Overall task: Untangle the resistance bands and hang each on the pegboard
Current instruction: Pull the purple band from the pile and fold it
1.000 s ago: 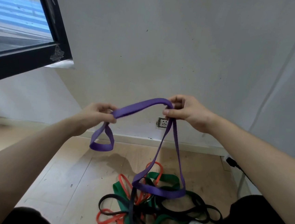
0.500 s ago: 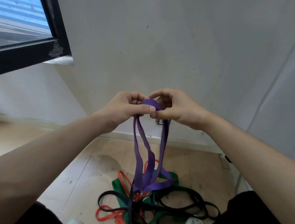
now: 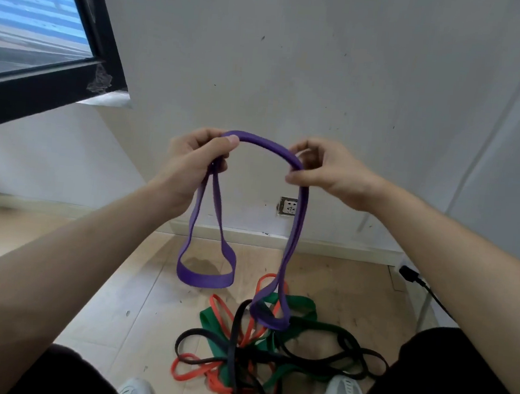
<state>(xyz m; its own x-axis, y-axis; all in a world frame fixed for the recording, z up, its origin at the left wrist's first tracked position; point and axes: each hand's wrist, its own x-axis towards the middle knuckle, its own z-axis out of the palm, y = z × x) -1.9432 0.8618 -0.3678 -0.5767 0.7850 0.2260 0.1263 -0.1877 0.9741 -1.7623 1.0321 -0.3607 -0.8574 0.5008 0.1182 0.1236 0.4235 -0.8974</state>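
Two hands hold the purple band (image 3: pixel 265 144) up before the wall: the left hand (image 3: pixel 192 159) pinches one end, the right hand (image 3: pixel 330 171) the other, each grip pressed onto it. Its loops dangle, the right one reaching the tangled bands (image 3: pixel 270 355) on the floor (image 3: pixel 112 294).

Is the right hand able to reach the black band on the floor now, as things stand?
Probably not at once. The right hand is shut on the purple band, held up together with the left hand. The black band lies below in the tangle, with nothing covering it; the hand must first let go and lower.
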